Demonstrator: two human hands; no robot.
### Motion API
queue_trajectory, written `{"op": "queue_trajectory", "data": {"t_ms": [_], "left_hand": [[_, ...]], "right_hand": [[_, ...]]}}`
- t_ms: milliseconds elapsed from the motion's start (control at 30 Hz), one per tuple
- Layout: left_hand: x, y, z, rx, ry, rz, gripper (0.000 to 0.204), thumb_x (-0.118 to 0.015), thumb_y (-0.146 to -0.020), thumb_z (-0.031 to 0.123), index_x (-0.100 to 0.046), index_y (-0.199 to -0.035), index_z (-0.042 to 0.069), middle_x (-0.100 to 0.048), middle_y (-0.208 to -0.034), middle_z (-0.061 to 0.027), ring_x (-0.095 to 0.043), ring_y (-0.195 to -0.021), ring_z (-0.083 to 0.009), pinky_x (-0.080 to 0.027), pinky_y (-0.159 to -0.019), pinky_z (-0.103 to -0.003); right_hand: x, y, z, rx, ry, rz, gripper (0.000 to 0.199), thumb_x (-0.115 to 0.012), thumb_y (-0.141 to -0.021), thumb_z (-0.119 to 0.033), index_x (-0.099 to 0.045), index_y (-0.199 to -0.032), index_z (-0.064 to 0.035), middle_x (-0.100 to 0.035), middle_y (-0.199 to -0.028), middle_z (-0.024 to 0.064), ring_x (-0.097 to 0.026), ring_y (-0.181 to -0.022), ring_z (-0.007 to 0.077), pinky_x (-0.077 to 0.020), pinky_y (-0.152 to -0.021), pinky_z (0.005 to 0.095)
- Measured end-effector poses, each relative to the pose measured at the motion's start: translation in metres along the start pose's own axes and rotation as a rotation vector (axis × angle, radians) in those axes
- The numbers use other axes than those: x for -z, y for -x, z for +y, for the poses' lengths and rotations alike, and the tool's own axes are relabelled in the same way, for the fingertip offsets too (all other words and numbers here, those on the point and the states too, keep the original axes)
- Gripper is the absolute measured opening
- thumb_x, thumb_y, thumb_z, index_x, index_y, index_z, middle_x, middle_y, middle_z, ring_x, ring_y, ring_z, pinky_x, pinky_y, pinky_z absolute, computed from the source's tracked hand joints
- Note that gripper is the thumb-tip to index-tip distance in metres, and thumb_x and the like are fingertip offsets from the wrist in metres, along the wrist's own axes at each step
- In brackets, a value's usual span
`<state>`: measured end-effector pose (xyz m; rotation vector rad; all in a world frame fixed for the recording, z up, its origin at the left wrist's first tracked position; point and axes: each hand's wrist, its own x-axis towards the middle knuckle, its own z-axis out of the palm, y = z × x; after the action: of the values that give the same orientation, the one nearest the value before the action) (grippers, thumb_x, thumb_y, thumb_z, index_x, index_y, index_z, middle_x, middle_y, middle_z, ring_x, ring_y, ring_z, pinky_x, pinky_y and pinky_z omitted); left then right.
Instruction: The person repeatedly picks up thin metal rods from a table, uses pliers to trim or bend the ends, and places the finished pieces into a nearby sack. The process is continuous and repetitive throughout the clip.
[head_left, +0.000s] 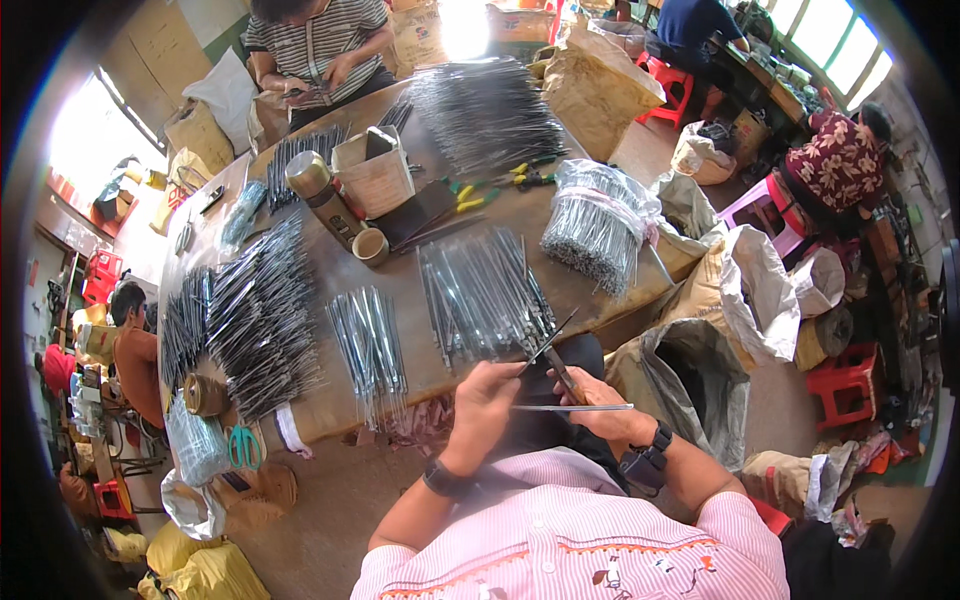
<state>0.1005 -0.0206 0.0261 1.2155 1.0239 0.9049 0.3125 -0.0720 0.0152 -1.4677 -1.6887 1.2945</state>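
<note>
My left hand (pixel 487 400) is closed with its fingertips pinched on a thin metal strip (pixel 552 336) that slants up over the table edge. My right hand (pixel 598 400) is wrapped round a dark, brownish hand tool (pixel 566 378), which looks like pliers; its jaws come close to the strip. A pale, narrow strip (pixel 572 407) runs level between both hands, and its exact hold is hidden. Just beyond the hands lies a pile of thin shiny metal strips (pixel 475 290), with a smaller bunch (pixel 368 345) to its left.
Dark strips (pixel 262 320) lie in a heap at left. A tied wire bundle (pixel 592 225) stands at right, near yellow-handled pliers (pixel 470 197). A flask (pixel 318 190), cup (pixel 370 246) and box (pixel 372 172) sit mid-table. Open sacks (pixel 680 385) stand at right. A co-worker (pixel 320 50) sits opposite.
</note>
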Motion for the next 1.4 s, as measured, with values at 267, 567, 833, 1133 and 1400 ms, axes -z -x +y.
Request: {"op": "queue_trajectory", "data": {"t_ms": [267, 567, 833, 1133, 1400], "left_hand": [[0.000, -0.001, -0.004, -0.051, -0.003, -0.014, 0.018, -0.062, -0.090, 0.000, -0.069, -0.106, 0.003, -0.059, -0.078, 0.0030, -0.044, -0.057, -0.0006, -0.033, -0.046, -0.018], [0.005, 0.000, 0.011, 0.099, -0.021, -0.036, 0.023, -0.066, -0.086, 0.005, -0.068, -0.109, 0.000, -0.062, -0.094, -0.0110, -0.061, -0.086, -0.0192, -0.048, -0.079, -0.030], [0.027, 0.016, 0.029, -0.278, -0.581, 0.158, 0.026, -0.072, -0.082, 0.008, -0.070, -0.107, 0.002, -0.056, -0.086, -0.0129, -0.057, -0.074, -0.0249, -0.047, -0.068, -0.033], [0.107, 0.005, -0.013, -0.236, -0.745, 0.637, 0.018, -0.064, -0.087, 0.006, -0.071, -0.101, -0.003, -0.058, -0.080, -0.0158, -0.058, -0.073, -0.0278, -0.046, -0.067, -0.036], [0.163, -0.013, -0.058, 0.067, -1.020, 0.780, 0.024, -0.062, -0.087, 0.015, -0.068, -0.099, -0.006, -0.058, -0.092, -0.0242, -0.057, -0.088, -0.0408, -0.046, -0.079, -0.047]], "right_hand": [[0.016, 0.000, -0.015, 0.054, 0.445, 0.137, 0.033, -0.066, -0.078, -0.018, -0.062, -0.109, -0.0072, -0.065, -0.093, 0.0203, -0.063, -0.086, 0.0395, -0.0504, -0.074, 0.0450], [0.010, -0.003, -0.013, 0.083, 0.416, 0.202, 0.025, -0.062, -0.078, -0.020, -0.064, -0.101, -0.0087, -0.065, -0.077, 0.0200, -0.063, -0.073, 0.0415, -0.0511, -0.065, 0.0470], [-0.001, -0.019, -0.017, -0.005, 0.358, 0.196, 0.031, -0.056, -0.078, -0.020, -0.062, -0.107, -0.0085, -0.066, -0.081, 0.0198, -0.063, -0.077, 0.0409, -0.0496, -0.071, 0.0494], [-0.016, -0.029, -0.007, -0.017, 0.107, 0.127, 0.033, -0.054, -0.082, -0.014, -0.057, -0.113, -0.0041, -0.066, -0.077, 0.0145, -0.064, -0.071, 0.0348, -0.0501, -0.067, 0.0413], [-0.011, -0.019, 0.006, -0.100, -0.277, 0.176, 0.034, -0.049, -0.081, -0.003, -0.057, -0.115, -0.0004, -0.062, -0.074, 0.0066, -0.060, -0.063, 0.0125, -0.0489, -0.060, 0.0269]]}}
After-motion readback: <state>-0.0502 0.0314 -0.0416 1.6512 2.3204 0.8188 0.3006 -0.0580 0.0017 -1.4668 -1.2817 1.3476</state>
